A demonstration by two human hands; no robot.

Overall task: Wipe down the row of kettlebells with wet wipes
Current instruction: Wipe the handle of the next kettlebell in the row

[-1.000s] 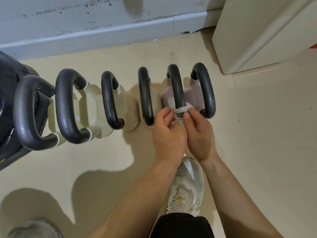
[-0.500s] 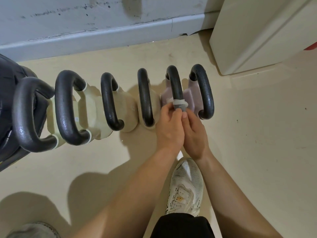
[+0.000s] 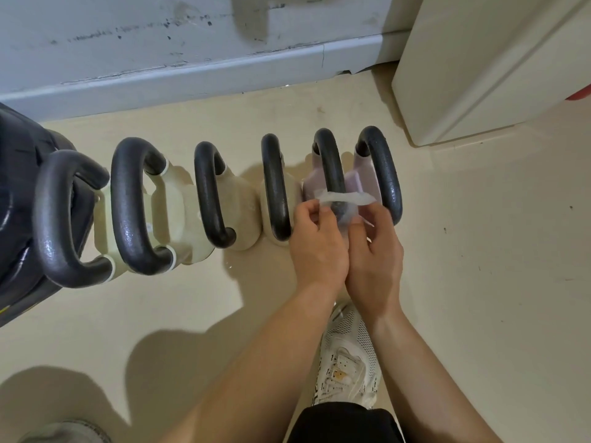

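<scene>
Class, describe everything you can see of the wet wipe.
The wipe is a thin, white, half-translucent sheet, crumpled into a band. It is looped round the near part of the black handle of the pink kettlebell, second from the right in the row. The left hand pinches its left end, the right hand its right. The handle shows darkly through it.
</scene>
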